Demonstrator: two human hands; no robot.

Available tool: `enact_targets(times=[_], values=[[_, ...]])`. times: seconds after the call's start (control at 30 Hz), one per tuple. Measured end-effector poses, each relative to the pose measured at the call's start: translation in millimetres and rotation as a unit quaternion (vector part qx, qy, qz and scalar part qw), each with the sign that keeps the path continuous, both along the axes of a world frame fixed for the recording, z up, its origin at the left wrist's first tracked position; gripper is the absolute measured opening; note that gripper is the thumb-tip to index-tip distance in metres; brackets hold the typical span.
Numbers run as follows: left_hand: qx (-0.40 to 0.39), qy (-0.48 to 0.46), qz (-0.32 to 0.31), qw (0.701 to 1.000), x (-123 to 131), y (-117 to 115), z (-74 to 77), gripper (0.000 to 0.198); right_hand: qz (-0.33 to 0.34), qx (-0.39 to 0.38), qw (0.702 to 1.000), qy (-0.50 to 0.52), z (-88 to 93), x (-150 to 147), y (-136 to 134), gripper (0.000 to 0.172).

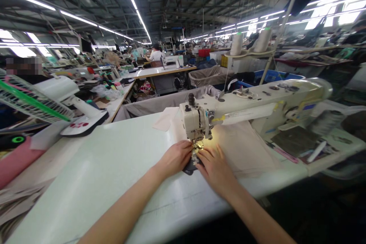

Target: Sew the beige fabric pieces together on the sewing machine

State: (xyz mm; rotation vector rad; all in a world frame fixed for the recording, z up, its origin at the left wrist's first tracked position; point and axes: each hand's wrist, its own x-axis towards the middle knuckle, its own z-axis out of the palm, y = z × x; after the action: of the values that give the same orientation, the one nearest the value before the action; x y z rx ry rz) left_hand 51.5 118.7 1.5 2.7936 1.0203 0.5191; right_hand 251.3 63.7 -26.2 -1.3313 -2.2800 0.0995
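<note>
A white industrial sewing machine (243, 101) stands on the pale green table (114, 167), its small lamp lighting the needle area. My left hand (177, 155) is just left of the presser foot, its fingers bent and closed together; whatever lies between them is hidden. To the right of the foot, my right hand (215, 166) rests flat with fingers somewhat apart, at the edge of a beige fabric piece (243, 150) spread under the machine arm. A dark plate-like piece (188, 167) shows between both hands. Beyond the machine head lies a beige piece of cloth (166, 119).
A white fan (61, 95) stands at left beside pink fabric (17, 160). Tweezers or snips with pink handles (286, 155), a dark cloth (296, 141) and a thread cone (326, 122) lie at right. A cloth-lined bin (160, 99) sits behind the table.
</note>
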Motion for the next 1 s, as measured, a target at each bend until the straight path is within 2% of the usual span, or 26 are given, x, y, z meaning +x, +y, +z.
enact_targets(times=[0.33,0.5,0.63,0.7,0.83,1.0], values=[[0.02,-0.014,0.054,0.998,-4,-3,-13.2,0.032,-0.006,0.003,1.0,0.009,-1.4,0,-3,0.026],[0.009,0.027,0.071,0.997,-3,-6,-3.8,0.032,-0.003,0.016,0.999,0.028,-3.6,0,-4,0.025],[0.0,0.091,0.107,0.99,8,-27,10.8,0.027,-0.012,0.025,0.998,0.057,-3.9,3,-6,0.024],[-0.016,0.096,0.1,0.99,15,-44,14.4,0.027,-0.005,0.02,0.997,0.07,-2.6,5,-7,0.023],[-0.021,0.088,0.056,0.994,22,-68,12.0,0.026,0.018,0.009,0.996,0.088,0.2,10,-12,0.02],[0.001,0.09,0.051,0.995,18,-69,8.2,0.027,0.029,0.012,0.996,0.082,-1.8,16,-14,0.02]])
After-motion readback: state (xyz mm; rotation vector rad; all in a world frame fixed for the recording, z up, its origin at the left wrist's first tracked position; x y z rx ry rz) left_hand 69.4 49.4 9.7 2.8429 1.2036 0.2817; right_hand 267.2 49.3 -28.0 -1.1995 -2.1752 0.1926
